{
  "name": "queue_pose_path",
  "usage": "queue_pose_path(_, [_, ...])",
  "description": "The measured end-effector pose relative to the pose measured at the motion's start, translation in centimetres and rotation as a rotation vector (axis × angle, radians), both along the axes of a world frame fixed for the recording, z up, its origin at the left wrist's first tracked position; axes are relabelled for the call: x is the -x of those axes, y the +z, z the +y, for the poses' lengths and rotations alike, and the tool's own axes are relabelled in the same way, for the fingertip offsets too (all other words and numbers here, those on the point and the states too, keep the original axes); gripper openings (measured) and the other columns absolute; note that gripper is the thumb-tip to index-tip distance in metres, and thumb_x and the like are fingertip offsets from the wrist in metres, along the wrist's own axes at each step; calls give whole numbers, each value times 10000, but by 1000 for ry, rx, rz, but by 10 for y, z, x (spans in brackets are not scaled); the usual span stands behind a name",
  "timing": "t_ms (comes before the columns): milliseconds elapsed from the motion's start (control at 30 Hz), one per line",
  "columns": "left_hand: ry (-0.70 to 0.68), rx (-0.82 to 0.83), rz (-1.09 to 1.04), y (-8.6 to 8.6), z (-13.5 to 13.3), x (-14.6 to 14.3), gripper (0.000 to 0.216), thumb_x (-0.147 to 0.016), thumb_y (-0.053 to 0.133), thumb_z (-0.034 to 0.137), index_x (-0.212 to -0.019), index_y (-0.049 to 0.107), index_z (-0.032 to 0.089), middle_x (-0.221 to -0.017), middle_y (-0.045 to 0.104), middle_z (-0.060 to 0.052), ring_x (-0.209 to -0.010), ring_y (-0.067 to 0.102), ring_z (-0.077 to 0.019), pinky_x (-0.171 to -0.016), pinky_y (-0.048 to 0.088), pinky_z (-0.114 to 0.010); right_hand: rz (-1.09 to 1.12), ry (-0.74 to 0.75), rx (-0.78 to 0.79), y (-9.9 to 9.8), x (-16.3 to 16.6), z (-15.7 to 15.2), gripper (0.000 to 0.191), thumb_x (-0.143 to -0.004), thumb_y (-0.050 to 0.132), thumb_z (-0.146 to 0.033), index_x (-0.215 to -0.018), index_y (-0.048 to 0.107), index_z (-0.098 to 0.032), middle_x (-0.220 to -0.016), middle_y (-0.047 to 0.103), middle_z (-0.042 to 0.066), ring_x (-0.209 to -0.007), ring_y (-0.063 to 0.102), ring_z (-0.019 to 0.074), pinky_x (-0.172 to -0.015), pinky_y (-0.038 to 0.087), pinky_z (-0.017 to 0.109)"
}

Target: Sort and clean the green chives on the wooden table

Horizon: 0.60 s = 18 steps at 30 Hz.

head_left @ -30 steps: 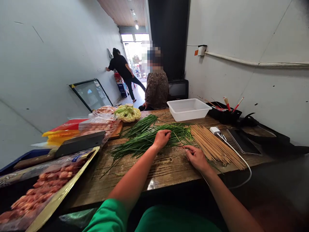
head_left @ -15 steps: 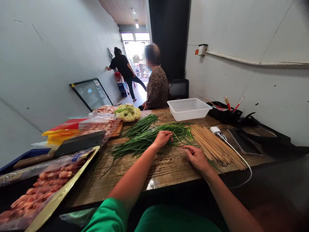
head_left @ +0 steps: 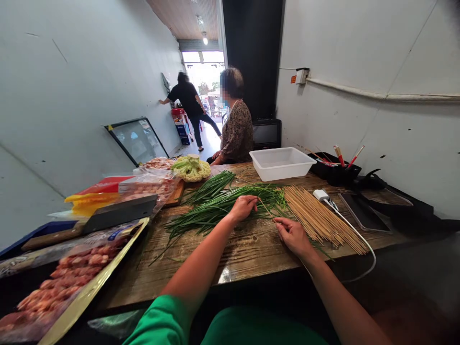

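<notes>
- We pinch a thin tan bamboo skewer (head_left: 266,207) in our right hand (head_left: 293,235), tip toward eleven o'clock.
- Our left hand (head_left: 245,207) bunches at that tip, grip unclear; slipping could prick us!
- Long green leaves (head_left: 206,214) at that hand's nine o'clock could snag.

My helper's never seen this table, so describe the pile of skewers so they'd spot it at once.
On the wooden table, find the white tub at the back. In front of it, right of the green stalks, lies the pile of skewers: the only broad spread of straight, tan sticks.
</notes>
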<state>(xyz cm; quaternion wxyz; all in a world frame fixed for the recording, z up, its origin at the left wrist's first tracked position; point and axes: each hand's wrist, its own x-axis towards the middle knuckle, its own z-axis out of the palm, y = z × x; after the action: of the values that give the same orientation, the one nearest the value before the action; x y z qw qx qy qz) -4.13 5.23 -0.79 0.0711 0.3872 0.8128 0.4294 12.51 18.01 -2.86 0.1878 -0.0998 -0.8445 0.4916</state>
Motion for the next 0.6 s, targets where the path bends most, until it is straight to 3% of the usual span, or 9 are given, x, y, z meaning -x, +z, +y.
queue_pose_path(200, [-37,-10,23,2,1,-1,340,-855,413,302,-839,702,126,-612,634,1,-540,439,-95,-582,360,-209,-8,9,14,-2,2,1,422,-800,451,-406,-1005,651,-96,-538,574,13,-504,518,140,-483,392,256])
queue_pose_path(400, [-177,70,97,5,2,-22,344,-863,416,286,-720,684,125,-659,652,-20,-606,510,-111,-624,391,-207,24,-24,52,-7,4,2,396,-800,448,-412,-1007,633,-130,-509,527,-14,-451,462,122,-450,354,247])
queue_pose_path(533, [-365,146,166,8,7,-41,283,-856,455,322,-885,699,182,-791,695,-24,-720,576,-142,-682,411,-213,76,-95,40,-11,5,6,382,-802,450,-410,-1009,636,-148,-531,559,3,-467,485,137,-458,369,253])
queue_pose_path(600, [-341,169,222,13,5,-38,299,-869,439,354,-950,693,219,-904,701,-31,-830,597,-161,-753,414,-231,90,-125,26,-13,5,9,375,-800,452,-401,-1005,642,-152,-556,586,17,-482,501,144,-469,381,259])
